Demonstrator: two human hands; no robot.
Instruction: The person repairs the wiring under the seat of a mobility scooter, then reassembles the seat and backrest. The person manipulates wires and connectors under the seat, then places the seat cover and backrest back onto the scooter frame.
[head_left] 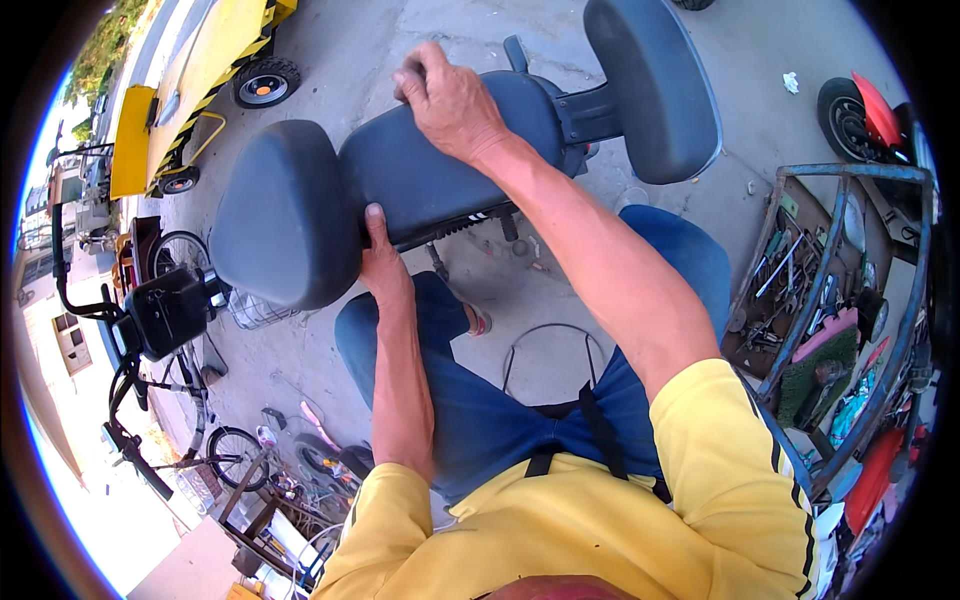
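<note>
A black electric scooter stands in front of me, with a padded front saddle (285,215), a long rear seat (390,165) and a backrest (660,90). My left hand (385,262) grips the seat edge where the saddle and the long seat meet. Its thumb points up against the padding, and the other fingers are hidden below. Over the far side of the long seat, my right hand (450,105) is closed, fingers curled inward. Whatever those fingers hold, if anything, cannot be made out. The scooter's handlebar (120,330) is at the left.
On my right a metal-framed bench (850,172) carries wrenches and other loose tools (785,265). A yellow cart (180,90) stands at the far left. Bicycle parts (240,455) lie at the lower left. A wheel with a red fender (850,115) is at the far right.
</note>
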